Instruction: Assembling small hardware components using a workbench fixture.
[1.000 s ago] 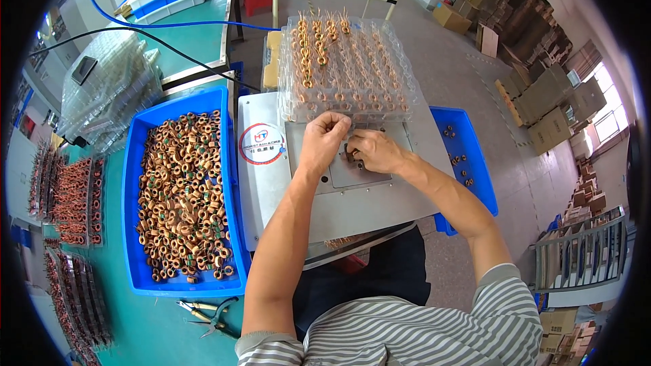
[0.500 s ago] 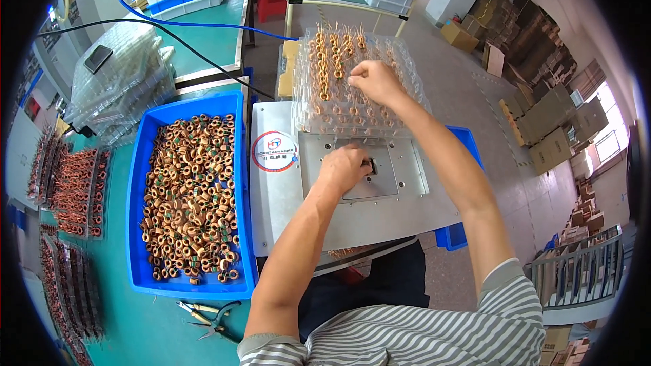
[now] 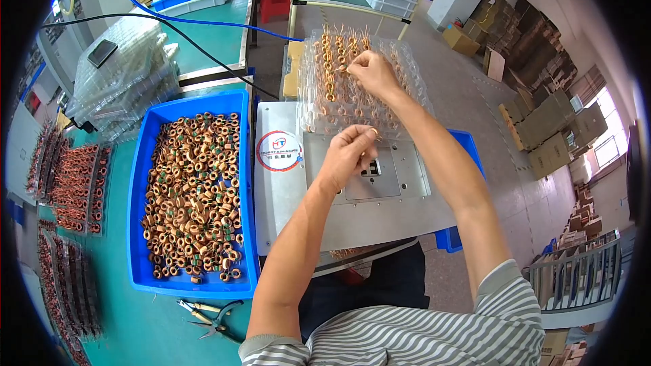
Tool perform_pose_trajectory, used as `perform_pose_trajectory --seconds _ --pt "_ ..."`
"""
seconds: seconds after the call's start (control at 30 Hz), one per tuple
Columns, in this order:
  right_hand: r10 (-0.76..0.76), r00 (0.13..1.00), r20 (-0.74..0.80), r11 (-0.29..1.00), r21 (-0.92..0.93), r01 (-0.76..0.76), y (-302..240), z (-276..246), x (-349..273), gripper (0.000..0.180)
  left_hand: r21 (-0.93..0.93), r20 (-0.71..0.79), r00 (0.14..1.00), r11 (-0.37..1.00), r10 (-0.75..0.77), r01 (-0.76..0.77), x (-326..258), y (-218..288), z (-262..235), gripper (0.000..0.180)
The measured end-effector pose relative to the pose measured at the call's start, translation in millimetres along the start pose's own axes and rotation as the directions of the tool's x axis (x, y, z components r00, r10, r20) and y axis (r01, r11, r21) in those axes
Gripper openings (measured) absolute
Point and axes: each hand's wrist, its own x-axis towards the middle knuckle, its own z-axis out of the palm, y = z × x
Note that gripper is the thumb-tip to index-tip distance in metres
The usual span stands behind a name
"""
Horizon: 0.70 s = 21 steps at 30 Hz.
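Observation:
My left hand [image 3: 347,157] is raised over the metal plate of a machine [image 3: 278,196], with its fingers pinched on a small copper-wound ring coil [image 3: 375,134]. Just beside that hand, a small dark square opening [image 3: 371,168] shows in the plate. Farther back, my right hand [image 3: 374,73] is over a stack of clear plastic trays [image 3: 413,88]. Its thumb and forefinger close at a copper ring coil [image 3: 344,68] near the rows of coils standing there with wire ends up. The fingers partly hide that coil.
To the left, a blue bin [image 3: 250,230] holds a heap of ring coils. Pliers [image 3: 211,322] lie on the green table [image 3: 135,325]. Trays of red-wired coils [image 3: 81,183] stand at far left, empty clear trays [image 3: 125,74] behind. Cables [image 3: 203,57] cross above. Another blue bin [image 3: 464,146] is at right.
My left hand has risen from the plate's opening toward the tray stack, and a ring coil now shows at its fingertips. My right hand has shifted slightly left and away, onto the coils.

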Motion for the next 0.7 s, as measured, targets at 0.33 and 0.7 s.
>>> perform_pose_trajectory --seconds 0.33,0.7 --pt "0.013 0.989 0.147 0.845 0.527 -0.089 14 -58 -105 0.015 -0.327 -0.090 0.992 0.938 0.091 -0.116 5 -4 -3 0.018" --pt "0.092 0.960 0.263 0.717 0.652 -0.247 44 -68 -158 0.016 -0.003 -0.082 0.979 0.982 0.188 -0.189 11 -17 -5 0.035"
